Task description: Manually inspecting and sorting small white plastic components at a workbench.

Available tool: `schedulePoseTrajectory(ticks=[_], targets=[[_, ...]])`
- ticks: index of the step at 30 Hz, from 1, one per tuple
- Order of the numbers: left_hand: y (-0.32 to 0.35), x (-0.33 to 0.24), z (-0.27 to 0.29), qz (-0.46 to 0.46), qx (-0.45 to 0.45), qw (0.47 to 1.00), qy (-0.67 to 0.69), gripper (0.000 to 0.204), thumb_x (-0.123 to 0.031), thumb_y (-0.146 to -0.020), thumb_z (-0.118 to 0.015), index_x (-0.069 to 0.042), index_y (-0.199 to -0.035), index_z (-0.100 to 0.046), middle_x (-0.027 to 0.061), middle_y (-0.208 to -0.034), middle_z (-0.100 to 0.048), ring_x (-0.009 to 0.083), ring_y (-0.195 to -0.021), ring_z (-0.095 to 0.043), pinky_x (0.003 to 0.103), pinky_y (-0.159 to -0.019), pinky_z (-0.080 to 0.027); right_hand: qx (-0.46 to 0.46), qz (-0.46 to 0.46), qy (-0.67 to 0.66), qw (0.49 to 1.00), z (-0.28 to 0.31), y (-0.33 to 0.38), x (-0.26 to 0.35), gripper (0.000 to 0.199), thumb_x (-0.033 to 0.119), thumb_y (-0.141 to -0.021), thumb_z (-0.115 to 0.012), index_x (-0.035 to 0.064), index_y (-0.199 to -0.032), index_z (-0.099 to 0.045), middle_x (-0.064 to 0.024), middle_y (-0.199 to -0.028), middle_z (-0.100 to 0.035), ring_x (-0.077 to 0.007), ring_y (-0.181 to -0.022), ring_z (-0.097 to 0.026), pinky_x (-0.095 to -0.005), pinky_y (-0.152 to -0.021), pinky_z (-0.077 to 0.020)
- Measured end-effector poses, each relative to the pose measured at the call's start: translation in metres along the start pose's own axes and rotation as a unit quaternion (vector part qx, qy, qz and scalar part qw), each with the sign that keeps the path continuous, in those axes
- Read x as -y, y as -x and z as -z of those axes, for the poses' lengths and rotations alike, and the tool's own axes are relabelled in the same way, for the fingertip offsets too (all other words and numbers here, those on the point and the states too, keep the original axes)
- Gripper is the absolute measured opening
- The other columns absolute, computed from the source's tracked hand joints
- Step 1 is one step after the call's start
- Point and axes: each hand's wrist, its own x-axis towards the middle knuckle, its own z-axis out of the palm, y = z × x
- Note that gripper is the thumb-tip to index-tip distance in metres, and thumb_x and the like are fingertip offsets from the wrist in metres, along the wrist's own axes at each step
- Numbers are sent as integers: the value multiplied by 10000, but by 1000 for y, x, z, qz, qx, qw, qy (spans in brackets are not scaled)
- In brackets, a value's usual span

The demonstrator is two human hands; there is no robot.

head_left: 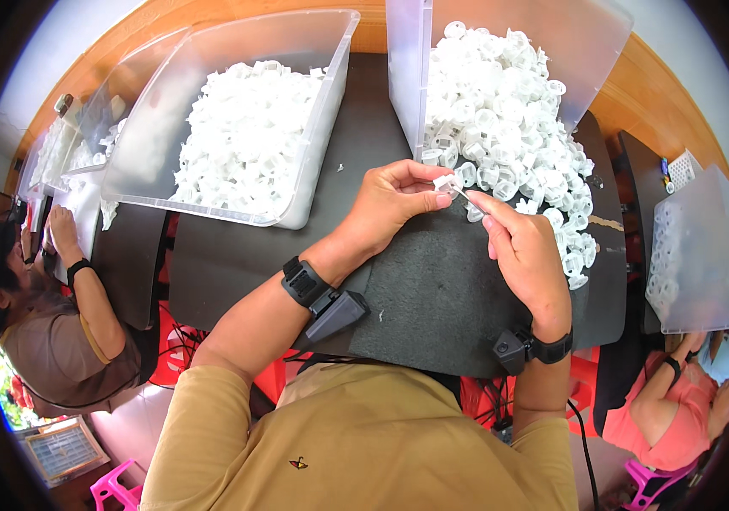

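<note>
My left hand (394, 209) pinches a small white plastic part (444, 181) between thumb and fingertips, above the dark table (432, 281). Close beside it on the right, my right hand (524, 247) is closed, its index finger stretched toward the part. A thin sliver shows between that fingertip and the part; what the right hand holds is too small to make out. Just beyond my hands, a heap of clear round plastic pieces (500, 128) spills from a tipped translucent bin (409, 77) onto the table.
A translucent bin (303, 183) full of white plastic parts (245, 136) stands at the left. Co-workers sit on both sides, a person in brown (66, 341) at left and one in pink (666, 409) at right. Another bin (700, 255) stands at the far right.
</note>
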Motion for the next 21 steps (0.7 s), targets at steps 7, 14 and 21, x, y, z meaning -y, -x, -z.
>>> schedulePoseTrajectory(ticks=[7,14,21], targets=[[1,-3,-3,-27,-31,995,-89,311,-8,-812,-728,14,-1106,-629,117,-1172,-643,128,-989,-633,273,-884,-517,38,-54,-40,997,6,1,13,288,86,-919,-517,51,-1184,-625,-137,-603,-585,-265,-536,-593,-346,-551,-457],[-1,-5,0,-9,15,999,-38,286,-44,-846,-704,14,-1118,-635,87,-1118,-655,117,-981,-621,259,-874,-517,-100,-54,-152,982,7,-4,1,244,86,-918,-564,10,-1137,-642,-50,-676,-607,-80,-601,-544,-236,-591,-441],[3,0,-2,64,85,993,44,302,-57,-864,-687,-1,-1153,-618,72,-1100,-645,132,-982,-619,265,-873,-526,-18,-48,-294,955,-8,-12,-10,144,86,-894,-628,2,-1011,-645,-26,-786,-649,-27,-548,-474,-196,-464,-376]])
